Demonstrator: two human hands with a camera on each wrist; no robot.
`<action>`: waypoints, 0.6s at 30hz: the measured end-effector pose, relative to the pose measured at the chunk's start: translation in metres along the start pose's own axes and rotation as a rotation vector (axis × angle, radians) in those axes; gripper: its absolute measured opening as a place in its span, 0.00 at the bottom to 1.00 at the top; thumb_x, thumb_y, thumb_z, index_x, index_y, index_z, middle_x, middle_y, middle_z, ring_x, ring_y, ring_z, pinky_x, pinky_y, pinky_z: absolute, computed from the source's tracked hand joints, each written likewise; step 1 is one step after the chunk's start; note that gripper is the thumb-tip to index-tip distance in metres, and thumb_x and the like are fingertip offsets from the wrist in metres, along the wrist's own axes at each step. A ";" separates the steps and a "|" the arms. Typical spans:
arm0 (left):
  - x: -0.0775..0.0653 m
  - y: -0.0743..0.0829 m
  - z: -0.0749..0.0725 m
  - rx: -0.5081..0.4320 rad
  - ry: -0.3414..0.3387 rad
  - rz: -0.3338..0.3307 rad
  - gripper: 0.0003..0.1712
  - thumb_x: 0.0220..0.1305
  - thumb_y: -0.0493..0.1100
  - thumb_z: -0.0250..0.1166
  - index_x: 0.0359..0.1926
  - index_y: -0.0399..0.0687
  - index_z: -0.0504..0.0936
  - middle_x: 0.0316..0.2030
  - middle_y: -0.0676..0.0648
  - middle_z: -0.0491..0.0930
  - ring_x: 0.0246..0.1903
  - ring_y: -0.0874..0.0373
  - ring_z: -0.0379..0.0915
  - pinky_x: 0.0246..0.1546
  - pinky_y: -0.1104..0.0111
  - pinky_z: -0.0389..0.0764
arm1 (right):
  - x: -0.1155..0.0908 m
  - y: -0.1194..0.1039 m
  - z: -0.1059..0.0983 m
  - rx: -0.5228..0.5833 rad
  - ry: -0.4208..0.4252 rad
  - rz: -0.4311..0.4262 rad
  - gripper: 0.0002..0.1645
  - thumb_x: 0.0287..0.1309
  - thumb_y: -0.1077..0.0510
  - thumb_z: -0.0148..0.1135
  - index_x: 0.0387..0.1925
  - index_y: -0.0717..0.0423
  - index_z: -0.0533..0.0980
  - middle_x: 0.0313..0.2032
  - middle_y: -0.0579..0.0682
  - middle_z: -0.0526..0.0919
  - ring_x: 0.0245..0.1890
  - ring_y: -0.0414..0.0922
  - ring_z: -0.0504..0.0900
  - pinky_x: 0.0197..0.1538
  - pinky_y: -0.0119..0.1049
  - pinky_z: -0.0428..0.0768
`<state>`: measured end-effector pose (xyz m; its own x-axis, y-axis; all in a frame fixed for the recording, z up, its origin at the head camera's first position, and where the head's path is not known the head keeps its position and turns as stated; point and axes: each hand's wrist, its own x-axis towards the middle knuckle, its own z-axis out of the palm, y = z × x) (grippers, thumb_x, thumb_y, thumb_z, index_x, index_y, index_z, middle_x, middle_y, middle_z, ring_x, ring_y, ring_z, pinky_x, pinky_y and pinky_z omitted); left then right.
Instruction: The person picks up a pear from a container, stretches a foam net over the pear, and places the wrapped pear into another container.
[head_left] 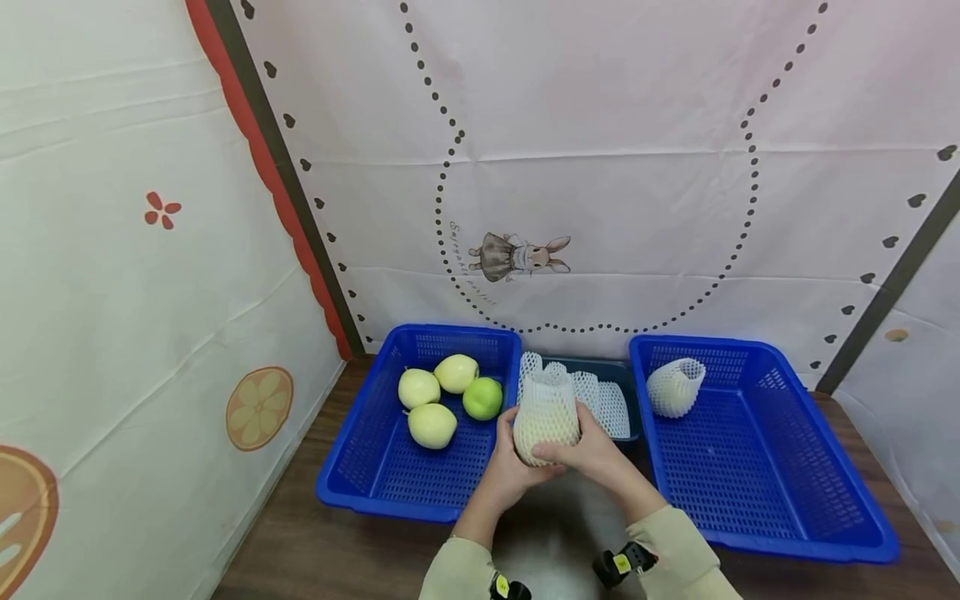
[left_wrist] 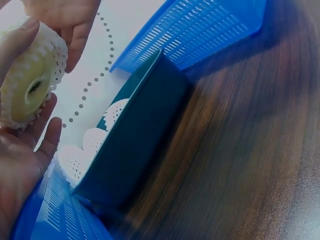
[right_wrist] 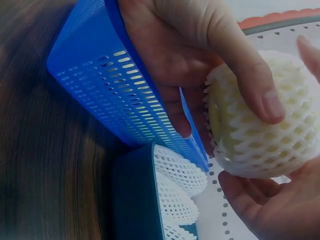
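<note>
A pale yellow pear [head_left: 546, 429] in a white foam net is held between both hands above the table. My left hand [head_left: 508, 468] grips it from the left and below, fingers curled around its side. My right hand [head_left: 592, 454] holds it from the right, thumb lying across the net's lower front. In the left wrist view the pear's dark blossom end [left_wrist: 35, 87] shows through the net's open bottom. The net's upper part stands up loosely above the fruit. Behind the hands, several foam nets [head_left: 611, 408] lie in a dark teal bin [head_left: 633, 392].
To the left, a blue basket [head_left: 390, 507] carries several fruits: pale yellow pears [head_left: 432, 426] and a greener fruit [head_left: 482, 398]. The blue basket [head_left: 787, 546] on the right contains one netted fruit [head_left: 673, 390] in its back left corner. A patterned cloth [head_left: 600, 208] hangs behind the wooden table [head_left: 285, 533].
</note>
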<state>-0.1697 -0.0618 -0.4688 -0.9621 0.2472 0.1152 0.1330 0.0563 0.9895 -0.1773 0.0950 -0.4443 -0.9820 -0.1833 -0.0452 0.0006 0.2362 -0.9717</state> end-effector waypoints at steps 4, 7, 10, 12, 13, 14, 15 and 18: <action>0.005 -0.014 0.001 -0.018 -0.013 0.015 0.55 0.42 0.36 0.75 0.64 0.43 0.47 0.61 0.40 0.58 0.57 0.48 0.60 0.55 0.56 0.63 | 0.000 0.001 0.000 -0.042 0.041 0.006 0.45 0.41 0.51 0.74 0.58 0.62 0.61 0.48 0.57 0.73 0.44 0.49 0.73 0.46 0.44 0.72; 0.010 -0.029 0.000 -0.068 -0.032 0.036 0.56 0.43 0.37 0.75 0.66 0.46 0.47 0.61 0.42 0.59 0.57 0.50 0.60 0.55 0.58 0.66 | 0.000 0.000 -0.001 -0.012 0.068 0.010 0.45 0.44 0.54 0.72 0.60 0.63 0.60 0.49 0.59 0.73 0.46 0.51 0.73 0.48 0.46 0.72; 0.011 -0.035 -0.002 -0.113 -0.047 0.068 0.56 0.45 0.40 0.75 0.68 0.46 0.46 0.61 0.41 0.59 0.57 0.49 0.62 0.54 0.59 0.67 | 0.003 -0.004 -0.010 0.027 0.128 0.011 0.44 0.47 0.57 0.69 0.62 0.64 0.57 0.51 0.62 0.72 0.49 0.53 0.72 0.51 0.47 0.71; 0.012 -0.037 -0.004 -0.141 -0.051 0.086 0.56 0.46 0.41 0.75 0.68 0.44 0.46 0.61 0.39 0.60 0.58 0.47 0.63 0.54 0.56 0.67 | 0.009 -0.007 -0.025 0.076 0.179 0.002 0.42 0.49 0.60 0.67 0.62 0.65 0.56 0.53 0.63 0.71 0.50 0.53 0.71 0.53 0.46 0.70; 0.013 -0.038 -0.004 -0.146 -0.053 0.094 0.56 0.46 0.42 0.74 0.68 0.43 0.46 0.61 0.38 0.60 0.57 0.45 0.63 0.54 0.54 0.67 | 0.013 -0.010 -0.035 0.100 0.207 -0.002 0.41 0.51 0.61 0.66 0.62 0.65 0.56 0.53 0.63 0.70 0.51 0.52 0.70 0.54 0.44 0.69; 0.013 -0.039 -0.005 -0.156 -0.054 0.099 0.56 0.47 0.42 0.74 0.68 0.42 0.46 0.61 0.37 0.60 0.58 0.43 0.63 0.54 0.53 0.66 | 0.017 -0.011 -0.048 0.108 0.246 0.001 0.41 0.52 0.61 0.65 0.63 0.64 0.55 0.54 0.61 0.70 0.51 0.50 0.70 0.55 0.43 0.68; 0.014 -0.040 -0.005 -0.166 -0.056 0.101 0.56 0.47 0.43 0.74 0.68 0.42 0.46 0.61 0.36 0.60 0.58 0.42 0.62 0.54 0.51 0.66 | 0.022 -0.012 -0.063 0.132 0.290 -0.006 0.40 0.53 0.62 0.64 0.63 0.64 0.54 0.53 0.59 0.69 0.51 0.49 0.70 0.55 0.42 0.68; 0.015 -0.040 -0.004 -0.193 -0.058 0.097 0.54 0.48 0.42 0.73 0.68 0.41 0.47 0.60 0.35 0.61 0.58 0.41 0.62 0.55 0.48 0.64 | 0.033 -0.011 -0.111 0.201 0.480 0.029 0.40 0.53 0.63 0.64 0.63 0.61 0.53 0.52 0.53 0.68 0.50 0.45 0.69 0.55 0.39 0.68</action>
<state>-0.1908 -0.0643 -0.5062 -0.9307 0.2983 0.2115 0.1713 -0.1552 0.9729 -0.2306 0.1923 -0.4094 -0.9571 0.2898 -0.0071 0.0191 0.0386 -0.9991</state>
